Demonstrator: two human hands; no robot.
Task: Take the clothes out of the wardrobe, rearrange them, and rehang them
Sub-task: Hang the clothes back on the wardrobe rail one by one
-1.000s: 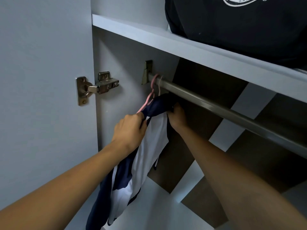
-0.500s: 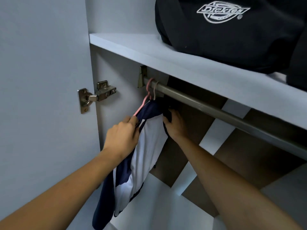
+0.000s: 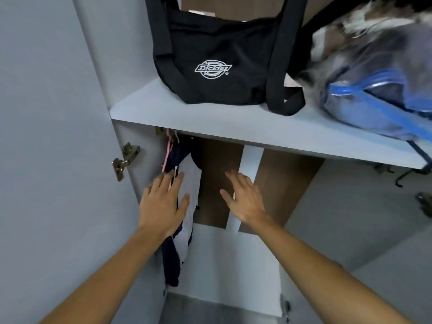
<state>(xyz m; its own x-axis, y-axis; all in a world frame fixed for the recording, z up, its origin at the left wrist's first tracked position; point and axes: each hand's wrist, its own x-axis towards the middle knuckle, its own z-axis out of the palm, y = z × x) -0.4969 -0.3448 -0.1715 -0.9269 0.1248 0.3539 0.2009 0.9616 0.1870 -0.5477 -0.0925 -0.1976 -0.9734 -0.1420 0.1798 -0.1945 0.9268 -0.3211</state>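
- A shelf (image 3: pixel 233 127) runs across above my hands and hides the rail; on it sit a black bag (image 3: pixel 217 54) with a white logo and, to its right, a blurred blue bundle (image 3: pixel 378 94).
- The open door (image 3: pixel 46 160) stands at my left, with its hinge (image 3: pixel 126 160) near the garment.
- The garment (image 3: pixel 187 183), navy and white, hangs on a pink hanger (image 3: pixel 167 153) at the far left of the wardrobe, against the side wall. Its long axis runs straight down, with the hem at the bottom.
- My left hand (image 3: pixel 163 206) lies flat against the garment, fingers straight and gripping nothing.
- My right hand (image 3: pixel 245 197) is spread open in the air beside it, apart from the cloth and holding nothing.
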